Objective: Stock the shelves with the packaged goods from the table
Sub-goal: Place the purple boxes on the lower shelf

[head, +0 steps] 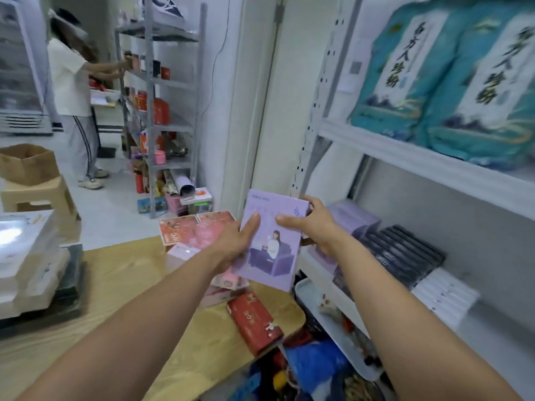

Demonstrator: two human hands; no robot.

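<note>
Left of the hands, stacked boxes (pixel 27 256) lie on the table (pixel 121 273), unshelved. Left hand (pixel 234 244) and right hand (pixel 315 224) both grip a purple box (pixel 270 256) between them. Right of them, shelves (pixel 405 153) hold some stock; work appears partly done.

1. White wall (pixel 223 96) at upper centre, with a dark cable (pixel 214 65) hanging down it.
2. Pale floor (pixel 115 204) at centre left, evenly lit.
3. Grey metal rack (pixel 150 82) at upper centre-left, against the wall.
4. Beige stool (pixel 37 195) at the left edge, with an open cardboard box (pixel 26 163) on top.
5. Glass-fronted cabinet (pixel 17 68) in the upper left corner.
</note>
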